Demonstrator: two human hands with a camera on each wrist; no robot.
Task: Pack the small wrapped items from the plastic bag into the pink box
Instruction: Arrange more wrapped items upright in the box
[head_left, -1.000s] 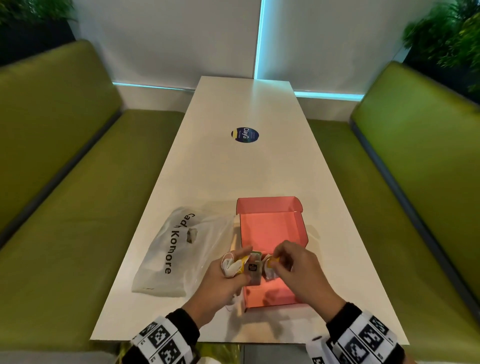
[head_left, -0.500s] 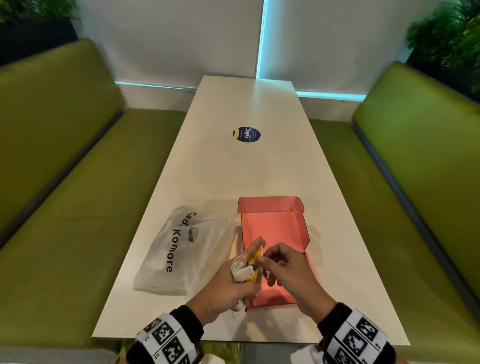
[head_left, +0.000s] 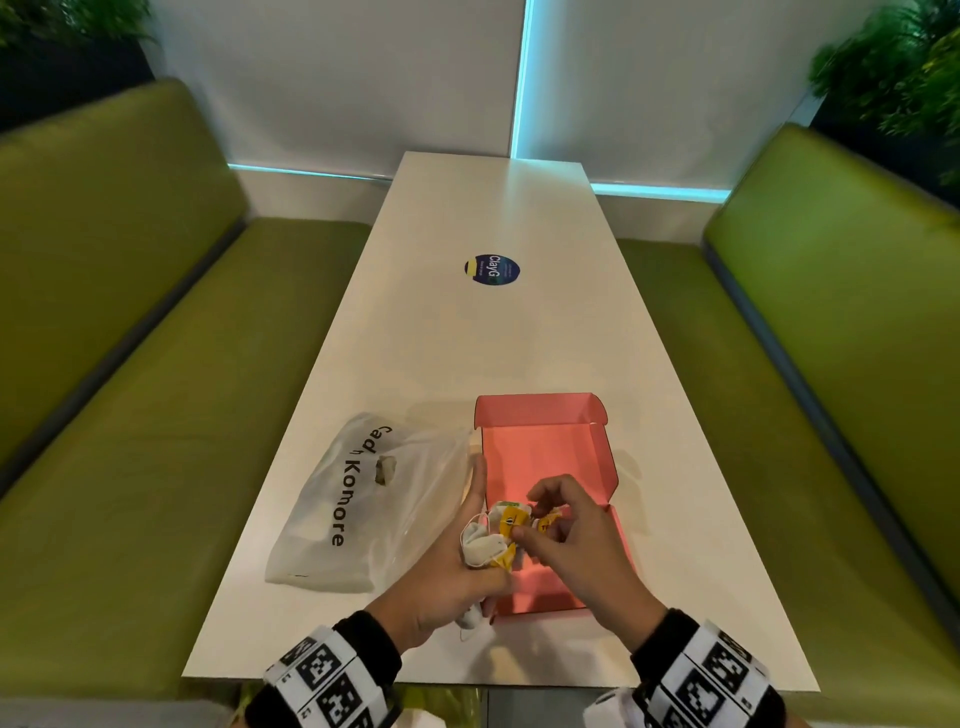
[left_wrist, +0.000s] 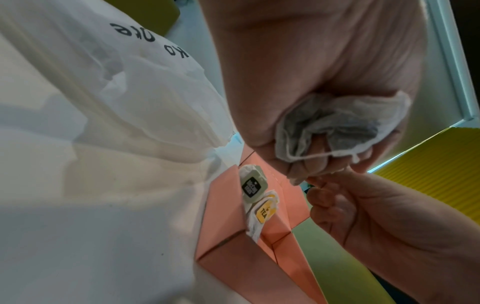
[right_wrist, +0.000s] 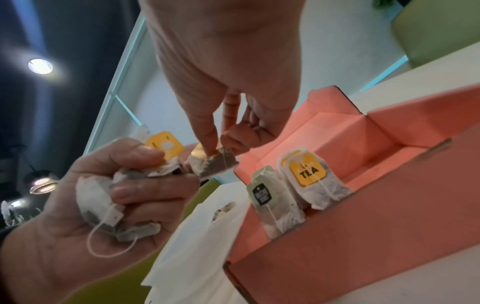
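Over the white table (head_left: 519, 332) our left hand (head_left: 452, 577) clutches a bunch of tea bags (right_wrist: 103, 197) while our right hand (head_left: 576, 540) pinches one tea bag (right_wrist: 213, 164) above the pink box (head_left: 545, 457), where tangled strings could, we judge, drag others out beside the plastic bag (head_left: 363, 499).

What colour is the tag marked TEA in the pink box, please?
Yellow with black lettering; the tag shows best in the right wrist view.

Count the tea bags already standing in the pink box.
3: a green-tagged tea bag and two yellow-tagged tea bags, one behind the other, against the pink box near wall; others may be hidden.
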